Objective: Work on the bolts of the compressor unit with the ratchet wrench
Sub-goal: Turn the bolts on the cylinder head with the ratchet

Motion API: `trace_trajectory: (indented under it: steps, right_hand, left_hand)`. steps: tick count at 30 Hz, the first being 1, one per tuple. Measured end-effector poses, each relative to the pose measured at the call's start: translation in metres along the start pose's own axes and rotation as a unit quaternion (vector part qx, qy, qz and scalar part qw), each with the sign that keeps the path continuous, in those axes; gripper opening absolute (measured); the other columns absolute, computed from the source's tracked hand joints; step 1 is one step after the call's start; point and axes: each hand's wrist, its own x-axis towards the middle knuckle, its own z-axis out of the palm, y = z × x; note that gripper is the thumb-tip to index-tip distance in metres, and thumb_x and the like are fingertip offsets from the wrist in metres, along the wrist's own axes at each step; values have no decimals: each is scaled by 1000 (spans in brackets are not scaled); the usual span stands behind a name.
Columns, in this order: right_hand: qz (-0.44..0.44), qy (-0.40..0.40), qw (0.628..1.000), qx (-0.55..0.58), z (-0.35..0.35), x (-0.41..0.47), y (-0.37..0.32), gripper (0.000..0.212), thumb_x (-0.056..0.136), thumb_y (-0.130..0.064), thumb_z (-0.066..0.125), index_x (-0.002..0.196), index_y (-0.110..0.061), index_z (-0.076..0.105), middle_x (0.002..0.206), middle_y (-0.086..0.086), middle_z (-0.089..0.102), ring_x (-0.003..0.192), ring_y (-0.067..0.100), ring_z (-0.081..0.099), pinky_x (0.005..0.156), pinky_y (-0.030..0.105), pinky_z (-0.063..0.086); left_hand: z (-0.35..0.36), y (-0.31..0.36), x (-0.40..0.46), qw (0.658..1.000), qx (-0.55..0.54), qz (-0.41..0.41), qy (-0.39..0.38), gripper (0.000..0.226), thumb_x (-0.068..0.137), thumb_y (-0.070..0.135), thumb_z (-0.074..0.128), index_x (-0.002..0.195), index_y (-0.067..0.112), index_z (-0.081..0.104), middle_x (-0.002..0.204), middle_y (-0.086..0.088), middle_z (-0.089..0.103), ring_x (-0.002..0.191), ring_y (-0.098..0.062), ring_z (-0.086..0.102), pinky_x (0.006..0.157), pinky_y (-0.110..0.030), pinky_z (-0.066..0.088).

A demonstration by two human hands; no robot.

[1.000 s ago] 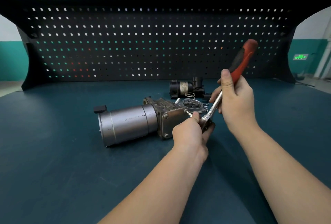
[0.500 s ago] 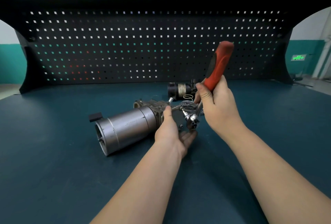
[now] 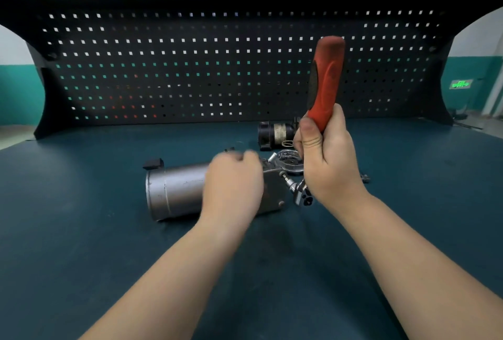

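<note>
The compressor unit [image 3: 174,192], a grey metal cylinder with a boxy head at its right end, lies on its side on the dark teal bench. My left hand [image 3: 232,184] lies over its middle, fingers curled over the top; motion blur hides the exact grip. My right hand [image 3: 326,160] grips the ratchet wrench [image 3: 325,81] by its red handle, which stands nearly upright. The wrench's steel head and socket [image 3: 299,192] sit on a bolt at the right face of the compressor head.
A small black motor [image 3: 275,133] lies behind the compressor, with a round metal plate [image 3: 288,163], a spring and loose small parts beside it. One small part [image 3: 364,178] lies to the right of my right hand. A black pegboard [image 3: 217,67] closes the back of the bench.
The wrench handle has swung from leaning right to nearly upright. My left hand has moved left from the wrench head onto the compressor body.
</note>
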Motion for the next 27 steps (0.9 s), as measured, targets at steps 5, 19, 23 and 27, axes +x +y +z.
trace_trajectory:
  steps: [5,19,23,27]
  right_hand:
    - [-8,39,999,-19,3,-4,8,11,95,-43,38,91,-32,37,61,-18,52,51,2,50,50,19,38]
    - [166,287,943,18,10,6,8,28,99,-44,43,79,-24,48,51,-7,47,43,5,44,46,22,38]
    - [102,267,958,-33,6,-3,9,24,99,-42,38,81,-28,46,51,-8,46,43,3,44,48,20,38]
    - [10,181,980,-86,7,-5,2,20,95,-44,39,86,-27,43,57,-8,45,48,15,48,51,35,43]
  left_hand:
    - [10,-5,42,836,442,315,-79,31,97,33,33,116,29,57,112,1,64,107,-25,54,83,-37,37]
    - [5,-22,53,848,418,271,-183,37,99,43,28,130,49,47,133,18,55,121,-12,49,96,-32,34]
    - [6,-25,55,838,432,282,-176,37,99,42,29,116,35,60,122,15,61,113,-16,54,90,-31,34]
    - [5,-25,54,840,425,286,-179,34,99,41,30,108,34,61,116,18,62,109,-14,54,88,-30,32]
